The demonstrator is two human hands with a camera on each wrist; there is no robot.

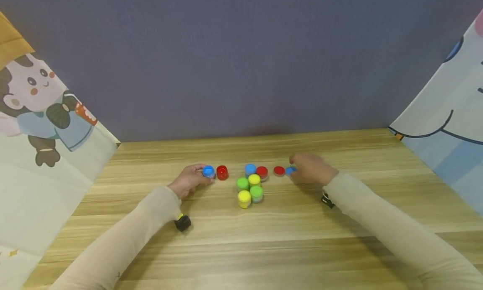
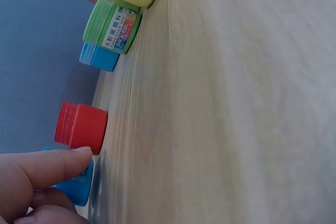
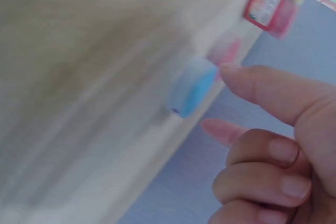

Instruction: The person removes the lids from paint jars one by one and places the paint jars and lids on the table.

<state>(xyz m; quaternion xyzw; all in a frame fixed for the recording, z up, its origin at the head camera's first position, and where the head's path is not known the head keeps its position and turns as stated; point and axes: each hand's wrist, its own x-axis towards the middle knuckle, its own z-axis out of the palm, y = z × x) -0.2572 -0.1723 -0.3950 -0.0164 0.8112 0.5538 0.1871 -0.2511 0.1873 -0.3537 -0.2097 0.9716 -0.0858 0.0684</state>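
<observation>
My left hand (image 1: 191, 180) grips a blue paint jar (image 1: 208, 172), uncapped and standing on the table; in the left wrist view the thumb lies across the jar (image 2: 80, 188). Just right of it stands an uncapped red paint jar (image 1: 222, 173), its ribbed neck (image 2: 65, 124) showing. At the right, my right hand (image 1: 311, 168) hovers beside a blue lid (image 1: 290, 171) on the table. The right wrist view shows the thumb and index finger spread, apart from the blurred blue lid (image 3: 197, 92), with the other fingers curled in. A red lid (image 1: 279, 171) lies left of the blue one.
Between the hands stands a cluster of capped paint jars: a blue jar (image 1: 250, 169), a red jar (image 1: 262, 173), two green jars and two yellow jars, the front yellow one (image 1: 244, 199) nearest me. A dark wall (image 1: 249, 72) rises behind the wooden table (image 1: 241, 248).
</observation>
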